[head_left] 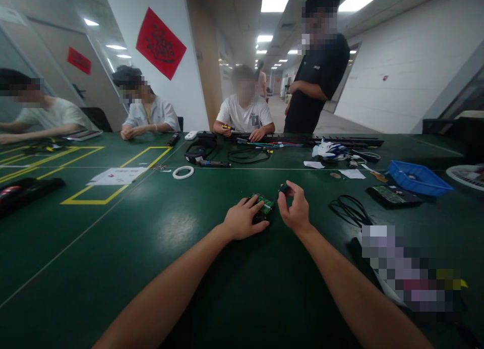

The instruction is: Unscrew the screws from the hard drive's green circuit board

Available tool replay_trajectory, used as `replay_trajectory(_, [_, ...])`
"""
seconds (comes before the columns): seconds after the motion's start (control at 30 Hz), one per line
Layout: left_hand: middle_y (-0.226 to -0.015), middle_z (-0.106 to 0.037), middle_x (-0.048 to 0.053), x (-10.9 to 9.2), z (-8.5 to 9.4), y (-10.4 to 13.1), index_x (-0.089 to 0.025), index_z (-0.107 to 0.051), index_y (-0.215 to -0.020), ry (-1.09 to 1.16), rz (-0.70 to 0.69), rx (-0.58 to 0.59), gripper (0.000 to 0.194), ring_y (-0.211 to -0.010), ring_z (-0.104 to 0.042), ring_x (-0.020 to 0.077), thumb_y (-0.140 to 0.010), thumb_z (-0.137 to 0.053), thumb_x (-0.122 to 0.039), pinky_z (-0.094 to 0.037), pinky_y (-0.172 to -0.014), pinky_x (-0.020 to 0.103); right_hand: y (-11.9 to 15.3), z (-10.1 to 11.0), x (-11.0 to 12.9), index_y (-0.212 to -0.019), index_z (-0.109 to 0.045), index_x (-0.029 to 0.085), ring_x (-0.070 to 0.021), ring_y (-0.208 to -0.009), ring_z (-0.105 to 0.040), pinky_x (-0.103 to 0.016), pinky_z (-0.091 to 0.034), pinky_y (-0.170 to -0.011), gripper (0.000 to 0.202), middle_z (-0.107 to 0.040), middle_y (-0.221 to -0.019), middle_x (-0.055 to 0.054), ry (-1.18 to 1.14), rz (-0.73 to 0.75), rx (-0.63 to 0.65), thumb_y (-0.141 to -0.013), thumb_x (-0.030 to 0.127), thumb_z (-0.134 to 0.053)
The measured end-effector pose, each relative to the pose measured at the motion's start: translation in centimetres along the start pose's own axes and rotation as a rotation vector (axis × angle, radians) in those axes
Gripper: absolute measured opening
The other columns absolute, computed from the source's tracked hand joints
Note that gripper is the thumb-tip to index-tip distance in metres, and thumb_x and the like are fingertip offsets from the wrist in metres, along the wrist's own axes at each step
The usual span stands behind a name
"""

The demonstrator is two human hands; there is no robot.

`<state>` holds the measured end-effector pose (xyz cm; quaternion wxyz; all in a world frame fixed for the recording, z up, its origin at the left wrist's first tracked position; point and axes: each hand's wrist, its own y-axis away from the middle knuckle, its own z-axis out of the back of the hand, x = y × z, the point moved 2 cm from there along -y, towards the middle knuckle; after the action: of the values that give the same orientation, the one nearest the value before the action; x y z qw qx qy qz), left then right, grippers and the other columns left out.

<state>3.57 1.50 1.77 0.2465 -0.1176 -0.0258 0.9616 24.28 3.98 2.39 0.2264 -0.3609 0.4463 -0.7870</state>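
A green circuit board [267, 204] with a dark base lies on the table in front of me. My left hand [242, 219] holds it from the left, fingers over its top and thumb along the near edge, covering much of it. Just right of the board, my right hand [295, 208] is raised a little, thumb and index finger curled towards each other. Between those fingertips sits a small dark piece [283, 188], too small to name. The right hand and the board are apart.
On the right are a blue tray [418, 180], another board in a black case [393, 195] and a coiled black cable [350, 210]. A white tape roll [183, 172] and paper sheets [119, 176] lie left. Several people are across the green table [151, 268].
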Motion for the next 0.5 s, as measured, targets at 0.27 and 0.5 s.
replay_trajectory(0.27, [-0.161, -0.028, 0.001, -0.16, 0.2, 0.01, -0.034, -0.034, -0.153, -0.007, -0.007, -0.003, 0.082, -0.142, -0.033, 0.0382, -0.084, -0.04, -0.079, -0.038, -0.11, 0.052, 0.21, -0.45, -0.41, -0.132, -0.045, 0.017, -0.0209, -0.077, -0.07, -0.039, -0.061, -0.07, 0.049, -0.067, -0.109, -0.013, 0.048, -0.03, -0.061, -0.09, 0.033, -0.063])
replay_trajectory(0.5, [-0.161, -0.028, 0.001, -0.09, 0.07, 0.0, -0.034, -0.033, -0.153, -0.004, -0.003, 0.001, 0.084, -0.141, -0.034, 0.0388, -0.084, -0.038, -0.081, -0.038, -0.109, 0.053, 0.26, -0.16, -0.41, -0.135, -0.045, 0.019, -0.0218, -0.082, -0.069, -0.041, -0.061, -0.075, 0.049, -0.065, -0.113, -0.013, 0.061, 0.004, -0.033, -0.091, 0.031, -0.062])
